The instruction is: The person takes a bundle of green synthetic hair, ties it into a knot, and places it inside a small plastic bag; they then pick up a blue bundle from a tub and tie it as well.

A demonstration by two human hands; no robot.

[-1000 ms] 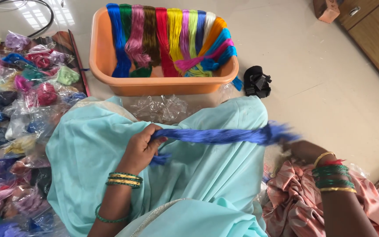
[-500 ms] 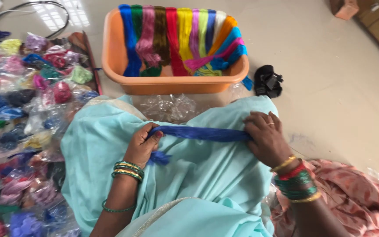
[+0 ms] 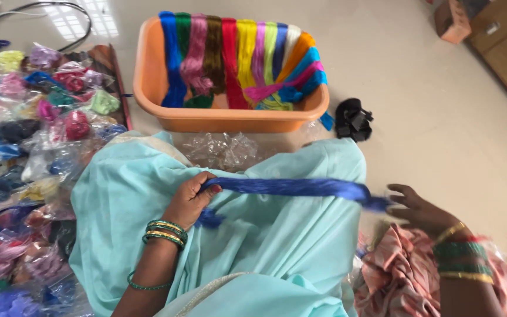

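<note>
The blue skein (image 3: 289, 188) lies across the lap on the aqua cloth (image 3: 265, 258), stretched from the left hand (image 3: 192, 199) toward 3 o'clock. Half a second ago the right hand (image 3: 418, 211) gripped it mid-lap; now that hand has slid out to the far end, lengthening the strand. Left fingers are pinched round the skein; right fingers look loosely curled at its blurred tip. The orange tub (image 3: 230, 120) sits at 12 o'clock.
</note>
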